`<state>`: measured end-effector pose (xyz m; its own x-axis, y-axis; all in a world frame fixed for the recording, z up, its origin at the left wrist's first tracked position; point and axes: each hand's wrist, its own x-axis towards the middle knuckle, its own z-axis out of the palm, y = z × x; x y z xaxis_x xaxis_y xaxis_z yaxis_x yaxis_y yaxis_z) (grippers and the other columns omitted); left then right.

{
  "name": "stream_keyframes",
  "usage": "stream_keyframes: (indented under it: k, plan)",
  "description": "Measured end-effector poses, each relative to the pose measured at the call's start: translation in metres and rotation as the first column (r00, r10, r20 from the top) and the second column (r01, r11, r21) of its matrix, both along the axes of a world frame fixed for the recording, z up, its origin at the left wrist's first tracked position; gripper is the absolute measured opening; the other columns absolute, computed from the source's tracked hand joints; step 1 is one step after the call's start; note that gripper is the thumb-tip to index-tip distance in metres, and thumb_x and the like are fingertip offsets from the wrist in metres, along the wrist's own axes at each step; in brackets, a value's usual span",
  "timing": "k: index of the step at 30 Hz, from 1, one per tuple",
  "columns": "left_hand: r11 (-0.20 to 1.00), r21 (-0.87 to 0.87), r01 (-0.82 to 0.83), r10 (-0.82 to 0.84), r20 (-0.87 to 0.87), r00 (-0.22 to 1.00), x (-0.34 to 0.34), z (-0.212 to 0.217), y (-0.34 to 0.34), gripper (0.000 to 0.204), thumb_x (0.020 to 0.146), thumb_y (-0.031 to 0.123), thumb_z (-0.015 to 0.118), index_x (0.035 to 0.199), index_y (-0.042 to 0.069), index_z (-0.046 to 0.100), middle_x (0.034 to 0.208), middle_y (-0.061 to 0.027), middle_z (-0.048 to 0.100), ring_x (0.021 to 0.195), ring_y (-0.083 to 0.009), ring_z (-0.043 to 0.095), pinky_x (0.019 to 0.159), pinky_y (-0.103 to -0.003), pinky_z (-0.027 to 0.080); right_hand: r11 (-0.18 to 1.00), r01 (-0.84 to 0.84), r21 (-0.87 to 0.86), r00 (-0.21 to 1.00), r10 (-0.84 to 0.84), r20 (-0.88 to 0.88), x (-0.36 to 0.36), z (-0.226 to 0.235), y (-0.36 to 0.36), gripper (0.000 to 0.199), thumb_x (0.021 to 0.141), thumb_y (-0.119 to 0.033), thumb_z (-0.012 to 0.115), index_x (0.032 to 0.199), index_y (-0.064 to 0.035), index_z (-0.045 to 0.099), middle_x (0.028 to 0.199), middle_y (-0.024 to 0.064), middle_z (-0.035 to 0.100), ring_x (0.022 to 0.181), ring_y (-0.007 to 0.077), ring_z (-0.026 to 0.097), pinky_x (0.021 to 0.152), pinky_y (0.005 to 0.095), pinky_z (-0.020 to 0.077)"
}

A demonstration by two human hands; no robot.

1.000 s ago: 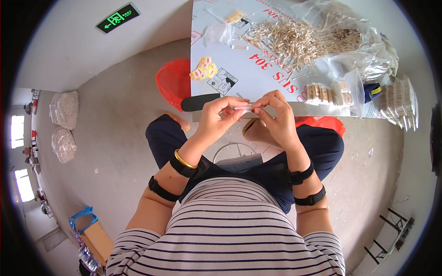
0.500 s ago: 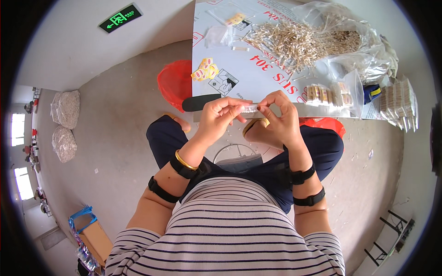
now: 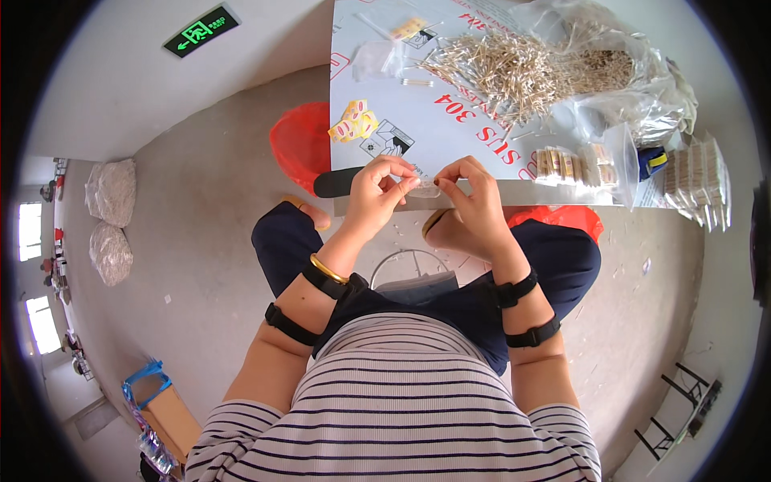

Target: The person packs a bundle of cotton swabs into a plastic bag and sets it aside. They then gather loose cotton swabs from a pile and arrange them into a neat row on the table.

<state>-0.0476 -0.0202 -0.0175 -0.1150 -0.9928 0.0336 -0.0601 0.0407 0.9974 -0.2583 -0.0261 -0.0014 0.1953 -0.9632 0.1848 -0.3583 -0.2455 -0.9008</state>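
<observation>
In front of the table's near edge, my left hand (image 3: 376, 194) and my right hand (image 3: 475, 198) pinch a small clear plastic bag (image 3: 426, 190) between thumbs and fingertips, one on each side. What is inside it, if anything, is too small to make out. Beyond my hands, on the table (image 3: 450, 149), lie several yellow-and-white paper cards (image 3: 352, 125). A stack of clear bags (image 3: 377, 61) is farther back, with a short row of cotton swabs (image 3: 417, 82) beside it. A large heap of loose cotton swabs (image 3: 514, 76) spreads across the back.
Filled small bags (image 3: 569, 166) stand at the table's near right, beside a blue-and-yellow object (image 3: 652, 163) and stacked packs of swabs (image 3: 697, 185). A big clear sack (image 3: 642, 88) lies behind them. A red plastic bag (image 3: 299, 151) hangs by the left edge; another red bag (image 3: 554, 214) sits under the table.
The small bag now hangs lower and looks wider between my fingertips. My right hand has shifted slightly left; the view has moved a little.
</observation>
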Motion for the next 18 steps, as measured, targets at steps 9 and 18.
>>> stream_keyframes:
  k: [9, 18]
  plan:
    - [0.913, 0.408, 0.020, 0.062, -0.187, 0.980, 0.008, -0.065, -0.014, 0.015, 0.101, 0.014, 0.073, 0.095, 0.006, 0.061, 0.122, -0.0107, 0.074, 0.088, -0.0150, 0.075, 0.063, -0.021, 0.053, 0.957, 0.050, 0.286, 0.986, -0.093, 0.139, 0.012, -0.076, -0.014, 0.009, 0.094, -0.004, 0.074, 0.100, 0.0012, 0.071, 0.096, 0.0076, 0.071, 0.083, 0.0153, 0.069, 0.078, 0.0296, 0.0545]
    - [0.915, 0.402, 0.018, 0.061, -0.182, 0.981, 0.005, -0.115, -0.017, 0.025, 0.101, 0.012, 0.073, 0.094, 0.007, 0.049, 0.121, -0.0165, 0.075, 0.095, -0.0192, 0.077, 0.069, -0.028, 0.061, 0.886, 0.070, 0.458, 0.989, -0.122, 0.085, 0.018, -0.128, -0.017, 0.016, 0.091, -0.013, 0.080, 0.095, -0.0021, 0.069, 0.086, 0.0072, 0.071, 0.076, 0.0138, 0.068, 0.071, 0.0291, 0.0546]
